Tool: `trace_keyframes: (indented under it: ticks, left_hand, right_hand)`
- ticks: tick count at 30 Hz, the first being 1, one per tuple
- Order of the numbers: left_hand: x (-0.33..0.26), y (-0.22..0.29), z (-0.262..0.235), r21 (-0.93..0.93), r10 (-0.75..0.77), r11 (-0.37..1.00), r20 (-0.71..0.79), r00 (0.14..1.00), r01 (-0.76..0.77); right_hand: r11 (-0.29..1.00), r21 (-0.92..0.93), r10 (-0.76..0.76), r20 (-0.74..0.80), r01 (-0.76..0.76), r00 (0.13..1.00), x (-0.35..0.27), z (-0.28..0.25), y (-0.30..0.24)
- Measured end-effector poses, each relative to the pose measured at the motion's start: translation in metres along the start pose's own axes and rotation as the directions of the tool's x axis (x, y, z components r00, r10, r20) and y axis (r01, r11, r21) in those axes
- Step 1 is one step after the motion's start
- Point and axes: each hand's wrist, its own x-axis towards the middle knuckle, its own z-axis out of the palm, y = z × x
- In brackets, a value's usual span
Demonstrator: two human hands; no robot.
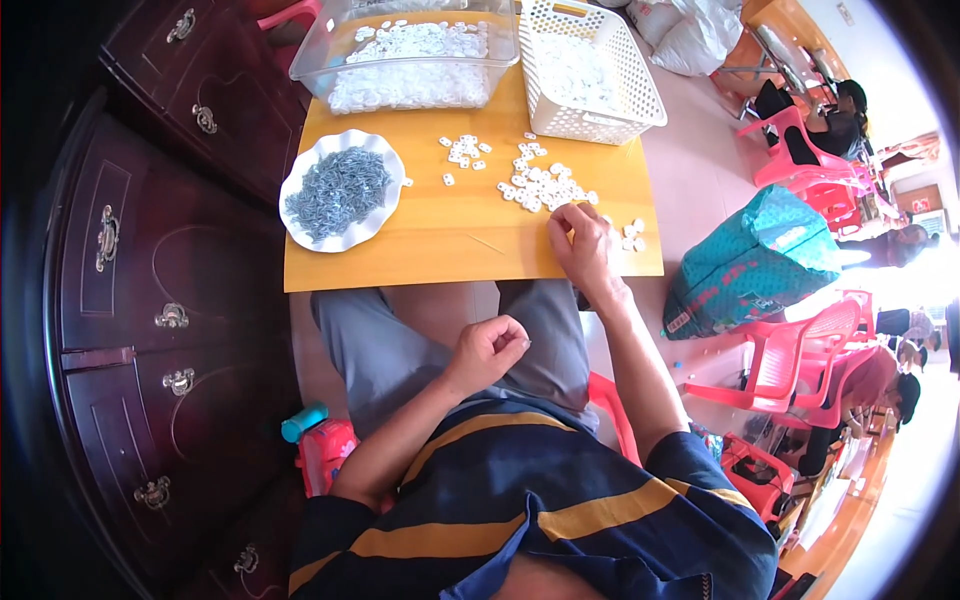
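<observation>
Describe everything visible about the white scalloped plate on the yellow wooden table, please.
The white scalloped plate is round with a wavy rim, probably plastic or ceramic. It lies flat near the left edge of the yellow wooden table, heaped with small grey metal pieces. Neither hand touches it; one small white piece lies beside its right rim.

Bulky teal wrapped package (752, 262) on floor right of table, white sacks (690, 30) beyond basket

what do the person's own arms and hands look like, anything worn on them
Both hands, the left hand and the right hand, are bare: no gloves, rings or watch show. The forearms are bare too. Short sleeves of a dark navy shirt with yellow stripes end near the elbows.
</observation>
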Motion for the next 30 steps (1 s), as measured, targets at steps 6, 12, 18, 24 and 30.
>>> trace_keyframes:
  ticks: [6, 12, 18, 24, 30]
  left_hand:
    - [0.002, -0.001, -0.007, 0.023, 0.007, 1.000, -0.050, 0.999, -0.006]
    - [0.003, 0.000, -0.013, 0.035, 0.038, 0.999, -0.075, 0.996, -0.036]
    - [0.004, 0.006, -0.016, 0.044, 0.040, 0.998, -0.069, 0.997, -0.037]
    - [0.003, 0.006, -0.016, 0.032, 0.046, 0.998, -0.042, 0.998, -0.045]
    - [0.004, 0.005, -0.016, 0.072, 0.095, 0.993, -0.063, 0.993, -0.090]
  right_hand:
    - [0.997, -0.081, 0.005, 0.038, -0.002, 0.999, 0.010, 0.008, 0.000]
    - [0.999, -0.014, 0.049, 0.046, -0.049, 0.998, 0.019, 0.008, -0.008]
    - [1.000, -0.001, 0.008, 0.031, -0.008, 0.999, 0.039, 0.007, -0.002]
    - [0.996, -0.061, -0.052, 0.096, 0.058, 0.994, 0.064, 0.014, -0.005]
    - [0.982, -0.134, -0.095, 0.236, 0.130, 0.967, 0.081, 0.026, -0.009]
